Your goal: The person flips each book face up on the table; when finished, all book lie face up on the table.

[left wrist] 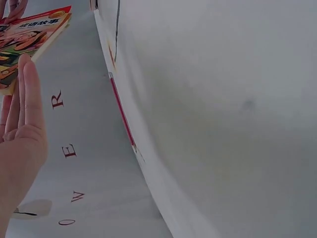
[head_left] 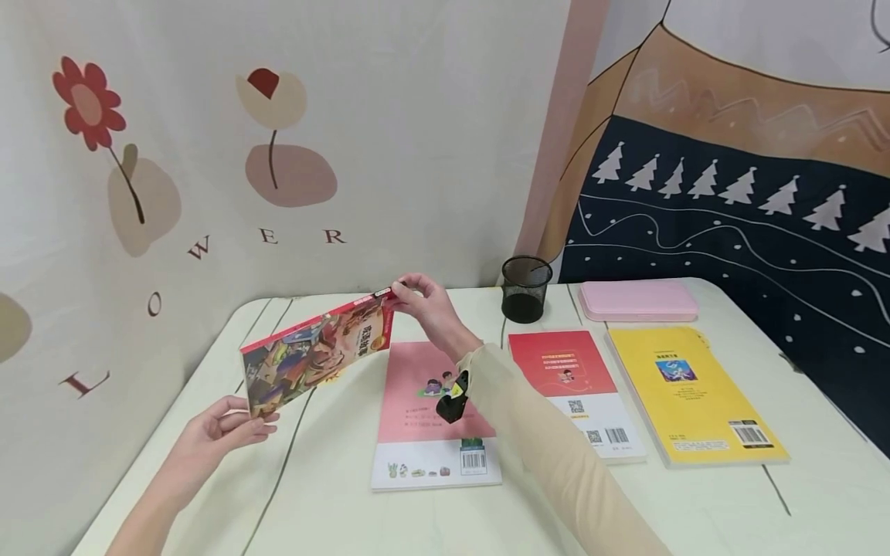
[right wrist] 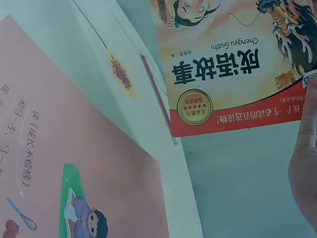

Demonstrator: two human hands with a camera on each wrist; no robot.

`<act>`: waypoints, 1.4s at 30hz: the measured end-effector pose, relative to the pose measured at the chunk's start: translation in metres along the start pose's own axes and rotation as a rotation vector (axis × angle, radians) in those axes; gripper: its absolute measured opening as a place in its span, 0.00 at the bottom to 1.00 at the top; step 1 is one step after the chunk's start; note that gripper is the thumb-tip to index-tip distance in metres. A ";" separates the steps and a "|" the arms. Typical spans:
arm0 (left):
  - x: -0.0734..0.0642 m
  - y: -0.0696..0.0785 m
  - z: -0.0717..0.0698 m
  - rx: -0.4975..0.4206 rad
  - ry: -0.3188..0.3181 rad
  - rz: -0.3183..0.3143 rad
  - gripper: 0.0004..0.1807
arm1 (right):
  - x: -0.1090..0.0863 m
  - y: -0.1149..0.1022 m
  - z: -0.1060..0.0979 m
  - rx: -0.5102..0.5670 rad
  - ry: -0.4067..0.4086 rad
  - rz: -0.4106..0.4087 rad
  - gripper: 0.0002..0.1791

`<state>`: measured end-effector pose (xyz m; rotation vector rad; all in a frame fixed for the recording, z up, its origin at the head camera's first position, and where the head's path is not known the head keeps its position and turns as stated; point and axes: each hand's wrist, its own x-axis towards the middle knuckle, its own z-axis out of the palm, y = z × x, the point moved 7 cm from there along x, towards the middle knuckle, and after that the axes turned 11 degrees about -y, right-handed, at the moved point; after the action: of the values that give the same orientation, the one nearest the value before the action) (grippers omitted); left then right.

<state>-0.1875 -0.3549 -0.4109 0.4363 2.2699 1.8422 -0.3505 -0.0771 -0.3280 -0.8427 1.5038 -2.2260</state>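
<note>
A storybook [head_left: 320, 347] with an illustrated cover and red spine is held tilted above the table, its spine edge upward. My right hand [head_left: 431, 313] grips its upper right corner by the spine. At the lower left corner, my left hand [head_left: 215, 436] holds it, with thumb and fingers on either side. In the left wrist view, this hand's fingers [left wrist: 32, 94] look nearly straight and overlap the book's corner. The title lettering on the cover [right wrist: 218, 64] shows upside down in the right wrist view. A pink and white book [head_left: 438, 417] lies below, partly under my right forearm.
To the right lie a red and white book [head_left: 563, 363] and a yellow book [head_left: 695, 394]. A black mesh pen holder [head_left: 526, 289] and a pink case [head_left: 638, 300] are at the back. A thin red stick [right wrist: 158, 96] lies by the table's far edge.
</note>
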 end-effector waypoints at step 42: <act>-0.009 -0.012 -0.018 -0.007 0.238 0.111 0.17 | -0.014 0.036 -0.007 -0.248 0.077 0.228 0.13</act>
<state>-0.1866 -0.3764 -0.4192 0.3657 2.4346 2.0553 -0.3463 -0.0779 -0.3674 -0.6217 1.8395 -1.9557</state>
